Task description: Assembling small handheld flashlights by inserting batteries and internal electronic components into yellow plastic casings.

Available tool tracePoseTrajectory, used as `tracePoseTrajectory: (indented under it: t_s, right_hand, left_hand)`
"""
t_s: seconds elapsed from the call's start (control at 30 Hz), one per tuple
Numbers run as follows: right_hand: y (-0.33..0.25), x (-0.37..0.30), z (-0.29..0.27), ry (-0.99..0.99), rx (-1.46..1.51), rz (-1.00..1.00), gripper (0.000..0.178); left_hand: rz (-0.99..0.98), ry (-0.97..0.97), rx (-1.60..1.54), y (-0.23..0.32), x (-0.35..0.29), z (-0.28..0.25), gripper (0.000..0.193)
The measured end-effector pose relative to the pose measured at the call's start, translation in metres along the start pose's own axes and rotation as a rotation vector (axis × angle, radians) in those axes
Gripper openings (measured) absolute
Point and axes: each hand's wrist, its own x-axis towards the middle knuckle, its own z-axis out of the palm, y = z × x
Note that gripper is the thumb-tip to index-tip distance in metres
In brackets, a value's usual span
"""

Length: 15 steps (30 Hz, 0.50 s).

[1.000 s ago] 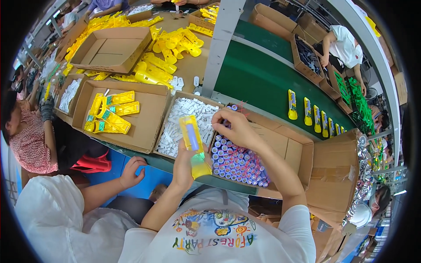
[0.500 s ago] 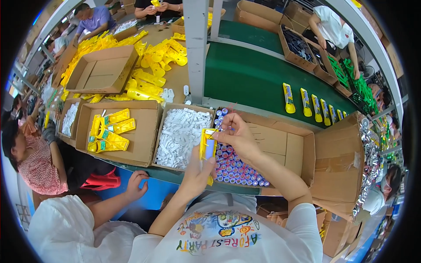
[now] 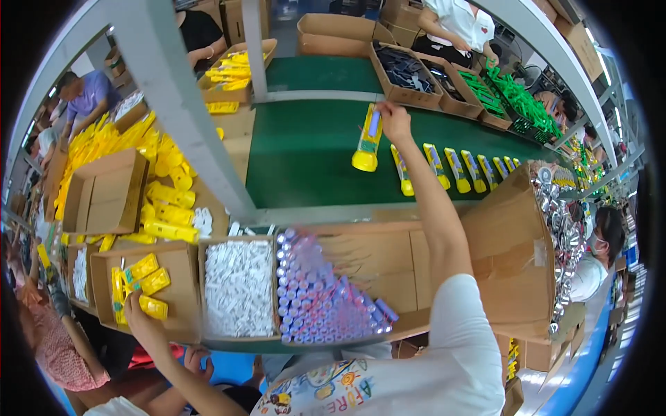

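Over the green conveyor belt (image 3: pixel 312 166), my right hand (image 3: pixel 395 125) pinches the upper end of a yellow flashlight housing (image 3: pixel 365 154) that carries a purple battery (image 3: pixel 374 125). Its wide round end hangs toward me. To the left, my left hand (image 3: pixel 144 324) reaches into a cardboard box (image 3: pixel 184 277) of yellow flashlight housings with green parts inside. Those fingers are drawn together on the edge of one yellow housing (image 3: pixel 152 307); the palm hides part of the grip.
A row of similar yellow housings (image 3: pixel 454 171) lies along the belt. Near me are a box of small white parts (image 3: pixel 239 291) and wired purple batteries (image 3: pixel 305 305). A grey metal post (image 3: pixel 184 104) rises left of the belt. A co-worker (image 3: pixel 454 28) stands beyond the belt; another sits close at left.
The battery-filled housing has gone from my left hand to my right, out over the belt. My left hand has moved left into the box of housings. The view has shifted right.
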Motion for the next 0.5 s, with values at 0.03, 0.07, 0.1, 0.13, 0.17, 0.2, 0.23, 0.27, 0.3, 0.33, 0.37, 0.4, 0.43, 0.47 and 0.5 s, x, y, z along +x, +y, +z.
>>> tracePoseTrajectory:
  t_s: [0.03,0.07,0.1,0.13,0.17,0.2,0.23,0.27,0.3,0.33,0.37,0.4,0.43,0.47,0.5]
  right_hand:
    - [0.059,0.011,0.013,-0.072,-0.141,-0.011,0.019]
    - [0.109,0.015,0.017,-0.144,-0.282,-0.013,0.018]
    - [0.135,0.014,0.02,-0.356,-0.388,-0.066,0.02]
    - [0.147,0.004,0.024,-0.578,-0.483,-0.123,0.022]
    - [0.104,-0.009,0.04,-0.524,-0.622,-0.209,0.018]
    - [0.076,-0.015,0.037,-0.533,-0.604,-0.222,0.018]
    - [0.059,-0.024,0.026,-0.311,-0.388,-0.297,0.016]
    - [0.043,-0.035,0.013,-0.096,-0.17,-0.364,0.016]
    - [0.013,-0.046,0.0,-0.228,-0.012,-0.304,0.015]
    - [-0.016,-0.064,-0.016,-0.369,0.145,-0.241,0.014]
    - [-0.037,-0.084,-0.04,-0.429,0.238,-0.271,0.013]
    - [-0.054,-0.11,-0.058,-0.504,0.338,-0.298,0.013]
    - [-0.081,-0.139,-0.082,-0.602,0.353,-0.303,0.014]
    - [-0.101,-0.165,-0.104,-0.69,0.351,-0.304,0.015]
    - [-0.117,-0.192,-0.119,-0.789,0.428,-0.254,0.017]
  left_hand:
    - [0.024,0.003,-0.028,0.001,0.003,0.017,0.049]
    - [0.072,-0.047,0.125,0.005,0.008,0.032,0.052]
    - [0.104,-0.089,0.298,0.002,0.012,0.041,0.055]
    - [0.109,-0.082,0.302,-0.01,0.013,0.049,0.055]
    - [0.013,-0.146,0.296,-0.04,0.001,0.041,0.057]
    - [-0.062,-0.205,0.259,-0.055,-0.007,0.036,0.06]
    - [-0.06,-0.135,0.374,-0.057,-0.008,0.035,0.059]
    - [-0.063,-0.145,0.383,-0.05,-0.007,0.027,0.059]
    - [-0.099,0.033,0.414,-0.042,-0.006,0.015,0.058]
    - [-0.133,0.209,0.453,-0.037,-0.003,0.004,0.058]
    - [-0.022,0.309,0.359,-0.035,0.011,0.001,0.058]
    - [-0.031,0.399,0.051,0.0,0.015,-0.001,0.05]
    - [-0.298,0.276,-0.518,0.021,0.013,0.013,0.039]
    - [-0.384,0.136,-0.861,0.057,0.014,0.025,0.034]
    - [-0.446,-0.135,-1.26,0.111,0.001,0.012,0.028]
